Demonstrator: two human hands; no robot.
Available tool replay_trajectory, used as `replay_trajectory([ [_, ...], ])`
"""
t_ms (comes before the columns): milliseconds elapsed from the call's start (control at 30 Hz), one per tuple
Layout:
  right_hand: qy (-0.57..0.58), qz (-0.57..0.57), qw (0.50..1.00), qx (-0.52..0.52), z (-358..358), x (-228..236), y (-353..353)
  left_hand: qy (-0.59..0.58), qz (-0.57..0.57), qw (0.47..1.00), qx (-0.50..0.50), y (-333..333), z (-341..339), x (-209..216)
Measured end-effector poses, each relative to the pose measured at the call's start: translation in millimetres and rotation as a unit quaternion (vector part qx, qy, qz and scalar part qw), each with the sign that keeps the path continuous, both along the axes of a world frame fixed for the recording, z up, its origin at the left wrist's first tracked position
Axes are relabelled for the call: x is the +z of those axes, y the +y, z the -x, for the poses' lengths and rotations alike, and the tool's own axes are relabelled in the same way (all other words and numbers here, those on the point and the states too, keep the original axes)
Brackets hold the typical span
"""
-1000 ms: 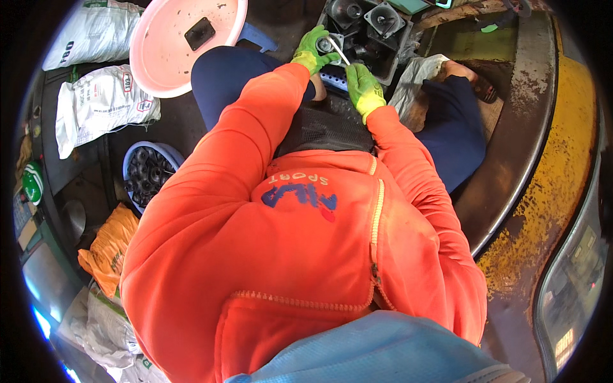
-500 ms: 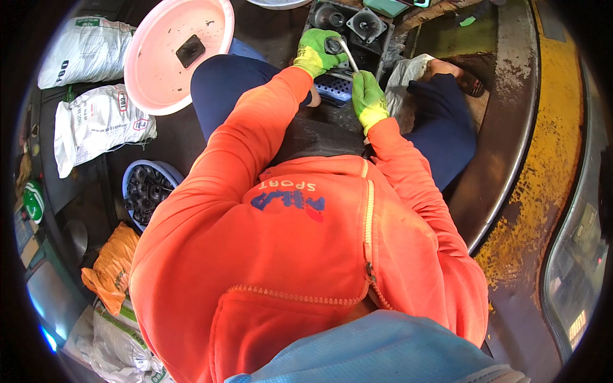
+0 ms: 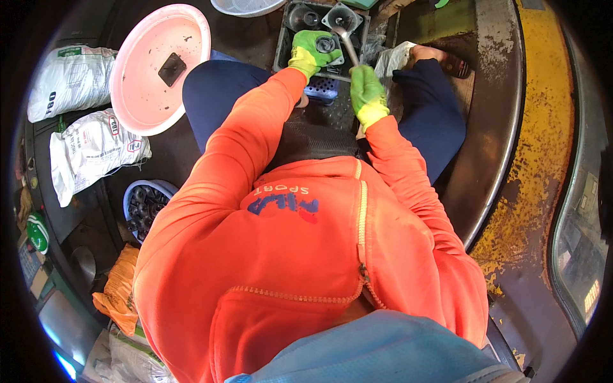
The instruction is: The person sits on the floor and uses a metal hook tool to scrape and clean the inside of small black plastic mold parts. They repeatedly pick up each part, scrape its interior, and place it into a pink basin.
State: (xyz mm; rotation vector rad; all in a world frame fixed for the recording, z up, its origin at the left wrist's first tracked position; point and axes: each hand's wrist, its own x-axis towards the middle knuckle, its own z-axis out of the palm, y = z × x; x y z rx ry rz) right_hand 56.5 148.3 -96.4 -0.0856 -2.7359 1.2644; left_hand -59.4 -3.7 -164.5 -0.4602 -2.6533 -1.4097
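Note:
My left hand (image 3: pixel 311 51), in a green and yellow glove, is closed on a dark round-mouthed part (image 3: pixel 325 45) over the near side of a black crate (image 3: pixel 280 51). Similar funnel-shaped parts with square flanges (image 3: pixel 341 17) lie in that crate. To the right, my right hand (image 3: pixel 368 92), gloved alike, grips a metal-shafted tool (image 3: pixel 349 48). Its wider, blurred end is just above and right of the held part; I cannot tell its exact kind. Below the crate, between my legs, is a blue perforated basket (image 3: pixel 324 90).
A pink basin (image 3: pixel 143 99) at the left holds a black square piece (image 3: pixel 172 69). White sacks (image 3: pixel 73 86) lie beyond it. Black parts fill a blue basin (image 3: pixel 167 185) near my left elbow. A rusty yellow metal edge (image 3: pixel 527 172) curves along the right.
The tool's end has lifted away from the part in my left hand. The view has shifted slightly, moving the crate and pink basin left in the picture.

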Motion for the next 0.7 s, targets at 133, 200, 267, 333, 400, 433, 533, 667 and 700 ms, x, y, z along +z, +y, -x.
replay_trajectory([
  [133,0.054,0.069,0.995,-0.047,-3.7,-3.1,1.1,0.048,0.016,0.999,0.008,0.3,0.2,-3.6],
  [200,-0.171,-0.121,0.976,0.062,-2.3,-3.1,0.9,0.092,0.03,0.995,0.0,0.6,0.4,-5.4],
  [267,-0.108,-0.098,0.989,0.036,-0.3,-2.6,1.2,0.025,0.02,0.999,-0.033,0.5,0.4,-6.7],
  [333,0.026,-0.018,1.0,0.003,0.5,-2.2,1.7,-0.029,0.058,0.998,-0.016,-0.1,0.5,-7.7],
  [400,0.072,0.14,0.986,-0.052,0.6,-2.7,2.3,0.049,0.05,0.998,0.004,-0.8,1.4,-8.7],
  [433,0.039,0.028,0.999,0.005,2.3,-3.2,3.0,0.069,0.059,0.996,0.019,-0.5,1.8,-9.3],
  [533,-0.209,-0.122,0.968,0.061,2.3,-7.0,2.3,-0.008,0.074,0.995,-0.068,-0.5,5.2,-11.1],
  [667,0.051,-0.004,0.999,0.006,1.8,-13.2,2.9,0.049,0.069,0.996,-0.01,0.7,2.6,-11.0],
  [700,0.006,0.064,0.998,0.0,1.0,-15.6,2.6,0.071,0.049,0.996,-0.005,0.7,2.2,-10.8],
])
